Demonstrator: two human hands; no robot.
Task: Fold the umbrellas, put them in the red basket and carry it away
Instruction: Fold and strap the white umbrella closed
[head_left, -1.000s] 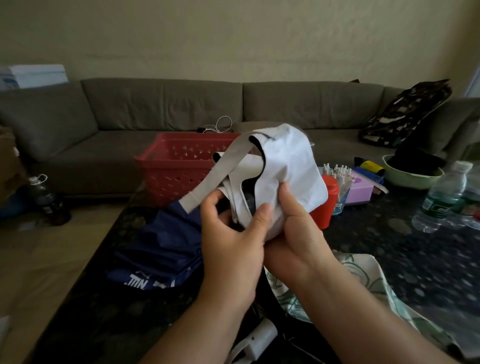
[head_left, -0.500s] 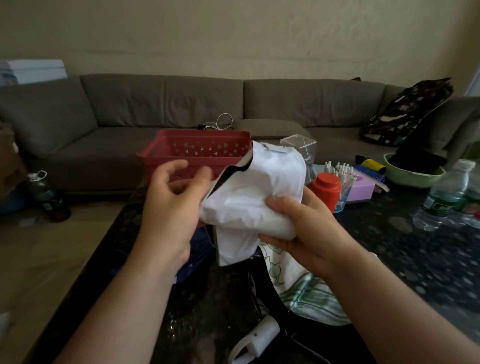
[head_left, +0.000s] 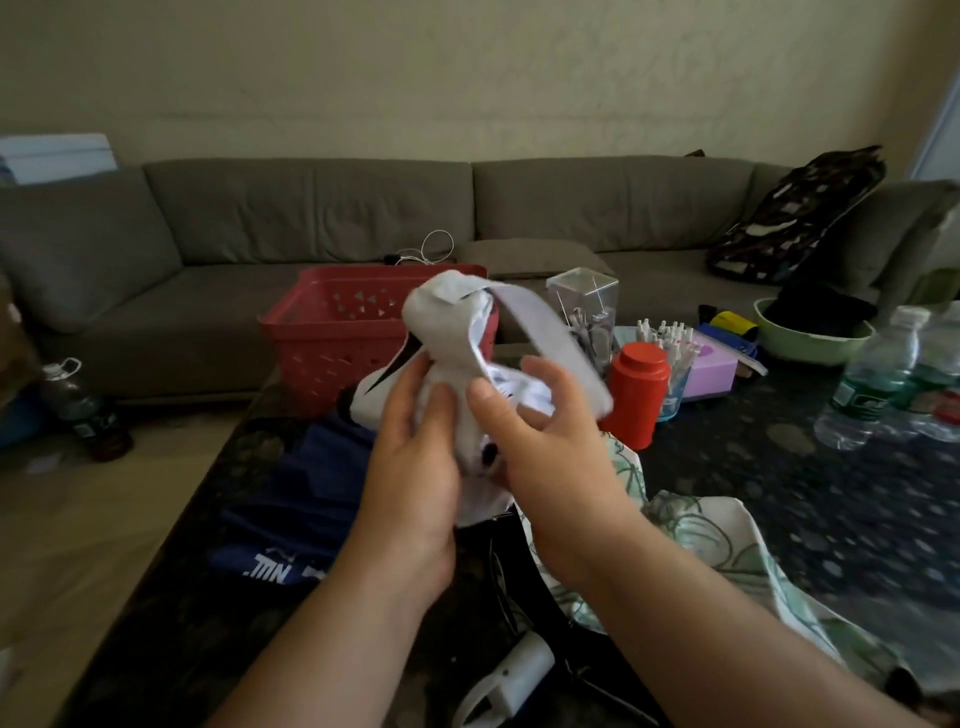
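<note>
A bunched white umbrella (head_left: 447, 332) is held up over the dark table, in front of the red basket (head_left: 332, 332). My left hand (head_left: 415, 467) grips its lower part from the left. My right hand (head_left: 540, 447) holds it from the right, thumb on the fabric, and the white closing strap (head_left: 550, 338) curves over its fingers. A navy umbrella (head_left: 306, 499) lies flat on the table to the left. A green-patterned white umbrella (head_left: 717, 535) lies under my right forearm, and a white handle (head_left: 514, 670) rests near the front edge.
A red canister (head_left: 636, 395), a cup of white pens (head_left: 670, 348), a clear box (head_left: 584, 301), a pink box (head_left: 711, 364), a green bowl (head_left: 810, 338) and water bottles (head_left: 872, 384) crowd the table's right. A grey sofa (head_left: 311, 218) runs behind. A dark bottle (head_left: 83, 410) stands on the floor at left.
My left hand has moved back in from the left and now grips the white umbrella. The bundle has been turned, and its strap has swung over to the right side.
</note>
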